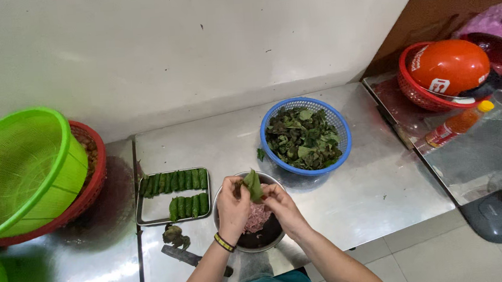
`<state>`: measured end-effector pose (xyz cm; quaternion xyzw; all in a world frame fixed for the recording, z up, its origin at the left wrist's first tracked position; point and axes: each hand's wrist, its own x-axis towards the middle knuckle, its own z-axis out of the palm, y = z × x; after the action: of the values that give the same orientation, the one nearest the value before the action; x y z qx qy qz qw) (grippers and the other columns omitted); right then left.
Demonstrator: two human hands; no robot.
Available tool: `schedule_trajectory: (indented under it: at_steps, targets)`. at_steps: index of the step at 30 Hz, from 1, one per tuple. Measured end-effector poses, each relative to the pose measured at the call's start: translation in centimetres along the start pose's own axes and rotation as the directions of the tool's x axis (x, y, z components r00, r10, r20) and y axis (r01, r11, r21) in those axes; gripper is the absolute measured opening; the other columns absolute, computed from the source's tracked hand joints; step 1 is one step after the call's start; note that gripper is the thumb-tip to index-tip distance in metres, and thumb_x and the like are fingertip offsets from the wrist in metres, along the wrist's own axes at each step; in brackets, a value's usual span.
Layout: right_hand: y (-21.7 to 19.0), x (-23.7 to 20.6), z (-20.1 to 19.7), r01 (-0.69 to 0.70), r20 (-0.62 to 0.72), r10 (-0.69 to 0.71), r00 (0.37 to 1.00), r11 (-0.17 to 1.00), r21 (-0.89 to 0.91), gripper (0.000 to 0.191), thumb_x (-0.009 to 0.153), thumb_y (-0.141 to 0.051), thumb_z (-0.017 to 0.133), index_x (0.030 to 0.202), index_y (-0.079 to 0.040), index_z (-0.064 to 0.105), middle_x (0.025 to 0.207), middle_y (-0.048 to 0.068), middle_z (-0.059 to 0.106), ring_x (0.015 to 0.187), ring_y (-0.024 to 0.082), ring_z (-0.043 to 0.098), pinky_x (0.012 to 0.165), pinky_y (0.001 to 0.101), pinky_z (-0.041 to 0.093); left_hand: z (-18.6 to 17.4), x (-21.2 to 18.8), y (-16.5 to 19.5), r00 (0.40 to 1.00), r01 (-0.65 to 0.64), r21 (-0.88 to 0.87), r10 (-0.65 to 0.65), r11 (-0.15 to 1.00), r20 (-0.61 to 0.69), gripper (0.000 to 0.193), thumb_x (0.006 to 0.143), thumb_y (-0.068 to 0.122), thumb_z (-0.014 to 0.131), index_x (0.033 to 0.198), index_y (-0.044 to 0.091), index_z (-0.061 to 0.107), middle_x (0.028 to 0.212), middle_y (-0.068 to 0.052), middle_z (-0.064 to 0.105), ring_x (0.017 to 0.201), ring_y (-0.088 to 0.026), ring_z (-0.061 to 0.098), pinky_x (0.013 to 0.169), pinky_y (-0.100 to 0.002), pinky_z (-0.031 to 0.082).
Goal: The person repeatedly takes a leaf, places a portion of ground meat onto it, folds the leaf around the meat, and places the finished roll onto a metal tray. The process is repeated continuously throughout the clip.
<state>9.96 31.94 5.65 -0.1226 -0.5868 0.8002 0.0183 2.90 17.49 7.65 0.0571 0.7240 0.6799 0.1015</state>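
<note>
A green leaf (253, 185) is pinched between the left hand (232, 207) and the right hand (283, 210), both closed on it from either side, just above a round metal bowl (275, 233) in which pink minced meat (258, 217) is seen. The leaf is soft and folded, held upright over the bowl's far rim. A striped band is worn on the left wrist. Left of the bowl, a shallow rectangular metal tray (157, 209) is set on the steel table (370, 192), and tight, glossy green rolls (178, 180) are laid in it in 2 rows, the back row nearly full, the front row short. Behind the bowl, a round blue plastic basket (343, 130) of open mesh is filled with loose, crumpled dark leaves. A small heap of leaf scraps (175, 235) and a dark knife (182, 255) are seen near the tray's front edge. At the far left, a bright green ribbed basket (32, 166) is nested tilted in a red basket (93, 179). At the right, a smooth orange helmet (449, 65) is lodged in another red basket, with an orange-filled bottle (456, 125) lying beside it.
</note>
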Motion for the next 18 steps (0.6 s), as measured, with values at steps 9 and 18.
schedule_trajectory:
  at_steps: [9,18]
  targets:
    - [1.2,0.3,0.4,0.096,-0.081,-0.080,0.993,0.974,0.206,0.016,0.101,-0.011,0.063,0.115,-0.003,0.064,0.105,0.003,0.069,0.098,0.010,0.064,0.088,0.0280,0.052,0.0,-1.0,0.8,0.886,-0.452,0.298,0.461,0.841,0.043,0.014,0.093,0.006,0.069,0.107,0.003,0.068,0.099,-0.012,0.076,0.090,-0.021,0.076,0.077,-0.032,0.059]
    - [4.1,1.0,-0.8,0.158,-0.193,-0.096,0.976,0.927,0.339,0.009,0.102,-0.012,0.060,0.094,-0.008,0.058,0.092,0.001,0.067,0.083,0.008,0.063,0.076,0.0261,0.053,-0.4,0.1,0.1,0.979,-0.162,0.204,0.183,0.965,-0.091,0.017,0.094,0.007,0.067,0.109,0.000,0.070,0.087,-0.009,0.077,0.077,-0.014,0.073,0.071,-0.028,0.058]
